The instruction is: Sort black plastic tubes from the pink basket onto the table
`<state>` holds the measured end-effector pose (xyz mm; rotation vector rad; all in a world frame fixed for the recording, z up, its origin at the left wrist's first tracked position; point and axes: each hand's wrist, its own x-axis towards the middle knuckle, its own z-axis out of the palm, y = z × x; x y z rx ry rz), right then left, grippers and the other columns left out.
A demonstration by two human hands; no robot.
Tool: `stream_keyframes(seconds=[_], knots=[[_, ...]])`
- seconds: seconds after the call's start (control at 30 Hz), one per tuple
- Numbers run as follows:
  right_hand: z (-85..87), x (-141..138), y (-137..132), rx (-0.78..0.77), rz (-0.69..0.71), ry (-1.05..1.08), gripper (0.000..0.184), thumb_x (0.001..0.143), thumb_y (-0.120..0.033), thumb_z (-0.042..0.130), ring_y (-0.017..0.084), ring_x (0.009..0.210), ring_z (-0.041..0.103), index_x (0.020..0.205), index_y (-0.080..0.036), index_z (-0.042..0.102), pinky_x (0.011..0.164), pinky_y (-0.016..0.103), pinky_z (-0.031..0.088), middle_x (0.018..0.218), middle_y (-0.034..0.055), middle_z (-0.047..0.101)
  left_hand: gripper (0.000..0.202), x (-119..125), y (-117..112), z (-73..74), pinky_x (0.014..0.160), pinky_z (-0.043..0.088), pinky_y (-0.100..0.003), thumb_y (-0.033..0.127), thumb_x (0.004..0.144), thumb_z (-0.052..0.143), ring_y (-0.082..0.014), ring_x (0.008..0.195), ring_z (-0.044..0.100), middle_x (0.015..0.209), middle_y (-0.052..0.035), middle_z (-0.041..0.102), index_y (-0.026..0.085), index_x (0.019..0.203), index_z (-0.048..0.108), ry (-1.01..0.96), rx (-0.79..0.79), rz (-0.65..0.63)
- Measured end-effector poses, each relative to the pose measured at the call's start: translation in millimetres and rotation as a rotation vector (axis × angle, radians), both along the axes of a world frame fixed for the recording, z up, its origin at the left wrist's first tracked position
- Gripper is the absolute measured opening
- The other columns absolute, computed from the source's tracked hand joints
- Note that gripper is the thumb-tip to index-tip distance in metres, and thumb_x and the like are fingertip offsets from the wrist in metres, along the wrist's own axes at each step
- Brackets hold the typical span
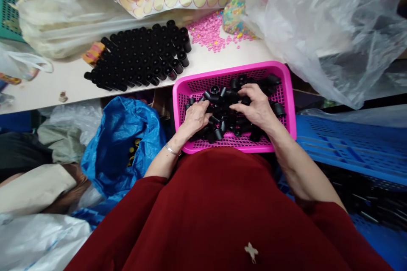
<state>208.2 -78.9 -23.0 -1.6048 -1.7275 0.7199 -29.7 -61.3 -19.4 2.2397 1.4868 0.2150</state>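
1. Head view, the work: the pink basket (288, 106) held the loose black pieces (222, 127), jumbled. The left hand (196, 116) reached into its left half, thumb and fingers fairly narrow; the right hand (257, 108) was right of its middle, thumb and forefinger wider apart. Whether either gripped a piece, I could not tell.
2. Handling, as a judgement: sorting through the pile called for a light fingertip touch, lifting pieces singly from the top and keeping the hands apart.
3. Counts: one basket and two hands; its pieces overlapped too much to count. Beyond its left end, on the white tabletop (216, 57), stood dozens of black cylinders (143, 57), too tightly packed for an exact number. Behind the basket lay countless pink beads (208, 31) and one bag of mixed beads (234, 13). Left of it was one blue bag (108, 152); right, at least one blue crate (343, 139).
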Motion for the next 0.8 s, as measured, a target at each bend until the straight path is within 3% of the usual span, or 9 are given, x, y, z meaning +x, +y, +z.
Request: stream_keyframes(seconds=[0.1,0.17,0.23,0.3,0.4,0.47,0.53,0.67,0.8], knots=[[1.9,4.1,1.9,0.023,-0.156,0.339,0.033,0.078,-0.053,0.078,0.025,0.099,0.066,0.091,-0.025,0.068,0.091,0.045,0.057,0.101,0.0051,0.067,0.015,-2.9,0.9,-2.1,0.087,0.054,-0.041,0.023,0.083,0.072,-0.0267,0.092,0.065,0.093,-0.0069,0.069,0.021,0.095,0.064,-0.029,-0.014,0.005],[5.1,10.2,-7.4,-0.050,-0.261,0.584,0.034,0.075,-0.054,0.080,0.021,0.085,0.067,0.087,-0.025,0.069,0.080,0.040,0.060,0.089,0.0020,0.066,0.018,-3.6,1.0,-1.4,0.089,0.054,-0.044,0.023,0.084,0.072,-0.0280,0.095,0.064,0.097,-0.0084,0.068,0.020,0.099,0.063,-0.035,-0.016,0.011],[10.9,17.3,-21.5,-0.144,-0.322,0.775,0.034,0.077,-0.056,0.079,0.018,0.080,0.067,0.086,-0.025,0.069,0.076,0.037,0.062,0.087,0.0009,0.066,0.023,-2.1,0.6,2.0,0.093,0.053,-0.047,0.022,0.084,0.073,-0.0300,0.101,0.062,0.107,-0.0114,0.067,0.019,0.104,0.063,-0.033,0.019,0.014],[18.3,23.6,-36.9,-0.216,-0.326,0.883,0.031,0.080,-0.055,0.077,0.017,0.087,0.069,0.089,-0.026,0.070,0.082,0.038,0.064,0.096,0.0016,0.069,0.022,2.3,-1.2,7.5,0.099,0.050,-0.051,0.022,0.086,0.071,-0.0315,0.109,0.058,0.116,-0.0133,0.065,0.019,0.107,0.064,-0.040,0.087,-0.056],[26.8,27.6,-56.1,-0.285,-0.283,0.939,0.032,0.071,-0.042,0.087,0.019,0.103,0.071,0.096,-0.028,0.070,0.095,0.043,0.063,0.110,0.0011,0.072,0.015,15.9,-9.0,14.6,0.110,0.043,-0.057,0.020,0.088,0.065,-0.0348,0.127,0.051,0.133,-0.0132,0.062,0.020,0.102,0.069,-0.042,0.168,-0.332],[27.8,26.5,-64.4,-0.295,-0.288,0.950,0.041,0.062,-0.029,0.092,0.021,0.109,0.071,0.097,-0.028,0.071,0.100,0.044,0.062,0.110,0.0004,0.073,0.017,28.5,-18.0,14.5,0.115,0.037,-0.063,0.016,0.084,0.065,-0.0403,0.141,0.040,0.145,-0.0138,0.055,0.020,0.099,0.071,-0.004,0.151,-0.528],[25.0,23.9,-69.6,-0.287,-0.313,0.967,0.042,0.059,-0.025,0.093,0.021,0.109,0.073,0.095,-0.027,0.071,0.101,0.043,0.061,0.104,0.0003,0.074,0.020,41.8,-28.0,9.8,0.116,0.032,-0.070,0.013,0.084,0.061,-0.0439,0.150,0.029,0.154,-0.0154,0.048,0.017,0.100,0.072,0.052,0.111,-0.630],[15.2,19.6,-75.3,-0.251,-0.323,1.009,0.040,0.060,-0.028,0.095,0.019,0.097,0.076,0.093,-0.026,0.073,0.097,0.040,0.063,0.090,-0.0010,0.075,0.031,61.0,-38.6,-3.2,0.119,0.026,-0.074,0.006,0.092,0.042,-0.0405,0.155,0.027,0.153,-0.0181,0.050,0.012,0.099,0.072,0.100,0.109,-0.605],[12.8,19.8,-81.0,-0.153,-0.324,1.000,0.043,0.062,-0.032,0.096,0.018,0.089,0.075,0.099,-0.026,0.075,0.091,0.040,0.065,0.089,-0.0013,0.076,0.026,58.7,-30.9,-1.9,0.119,0.026,-0.072,0.009,0.091,0.049,-0.0417,0.153,0.029,0.149,-0.0194,0.053,0.010,0.100,0.073,0.006,0.086,-0.547]])
